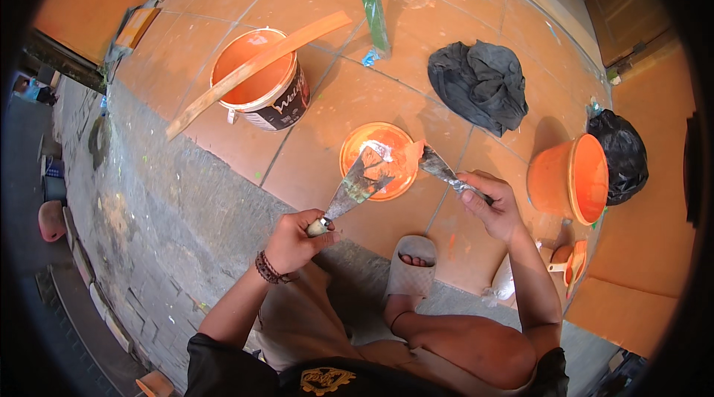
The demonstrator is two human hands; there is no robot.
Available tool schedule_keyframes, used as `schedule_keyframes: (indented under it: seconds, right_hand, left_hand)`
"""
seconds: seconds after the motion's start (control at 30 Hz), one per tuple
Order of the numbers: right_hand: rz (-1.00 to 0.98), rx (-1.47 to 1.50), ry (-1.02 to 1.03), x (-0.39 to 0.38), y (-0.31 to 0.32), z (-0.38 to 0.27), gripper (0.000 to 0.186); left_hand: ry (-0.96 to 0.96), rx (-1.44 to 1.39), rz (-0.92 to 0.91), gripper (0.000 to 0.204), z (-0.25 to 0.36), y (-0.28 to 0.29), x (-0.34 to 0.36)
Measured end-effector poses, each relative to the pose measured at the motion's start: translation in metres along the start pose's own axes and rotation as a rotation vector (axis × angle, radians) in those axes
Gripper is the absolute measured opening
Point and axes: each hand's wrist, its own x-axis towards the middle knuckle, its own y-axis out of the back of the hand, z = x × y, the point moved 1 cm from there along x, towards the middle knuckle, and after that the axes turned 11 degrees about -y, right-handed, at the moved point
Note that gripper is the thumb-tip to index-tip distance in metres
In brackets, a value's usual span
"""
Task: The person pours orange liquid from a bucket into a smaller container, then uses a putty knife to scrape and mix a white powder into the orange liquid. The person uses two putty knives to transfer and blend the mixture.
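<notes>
Busy spot, cluttered all round

L hand (pixel 297 239): fingers curled round wide scraper (pixel 351 190); R hand (pixel 491 207): fingers pinching 2nd scraper (pixel 440 168). Both blades over/by orange lid (pixel 402 178) on tiled floor (pixel 297 183). Stick (pixel 249 78) part-blocks bucket (pixel 281 110); dark cloth (pixel 480 88), orange pail (pixel 550 181) to R.

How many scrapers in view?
2: one scraper in the left hand, blade over the round orange lid; a second scraper in the right hand, blade near the lid's right edge. Others could be hidden.
</notes>
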Motion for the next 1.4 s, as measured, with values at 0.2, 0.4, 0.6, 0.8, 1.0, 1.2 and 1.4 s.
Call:
schedule_keyframes:
  seconds: [0.2,0.4,0.6,0.8,1.0,1.2,1.4]
  right_hand:
    - [0.112,-0.494,0.452,0.012,-0.004,-0.016,0.034]
    - [0.113,-0.602,0.531,0.018,-0.001,-0.007,0.044]
    - [0.085,-0.719,0.530,0.016,0.018,-0.002,0.049]
    - [0.176,-0.800,0.457,0.009,0.030,-0.007,0.044]
    - [0.052,-0.091,-0.181,-0.023,0.000,-0.024,0.027]
    - [-0.222,0.484,-0.689,-0.031,-0.023,-0.053,0.032]
    - [-0.335,0.617,-0.808,-0.026,0.000,-0.057,0.031]
  left_hand:
    - [0.384,-0.374,-0.248,0.015,0.036,0.005,0.000]
    - [0.398,-0.417,-0.338,0.015,0.035,0.008,0.001]
    - [0.368,-0.446,-0.344,0.014,0.025,0.010,-0.001]
    - [0.340,-0.483,-0.241,0.012,0.019,0.012,0.004]
    - [0.128,-0.270,0.005,0.011,0.016,0.004,0.005]
    - [-0.304,0.349,0.295,0.017,0.023,-0.024,0.005]
    - [-0.622,0.884,0.133,0.039,0.010,0.007,0.004]
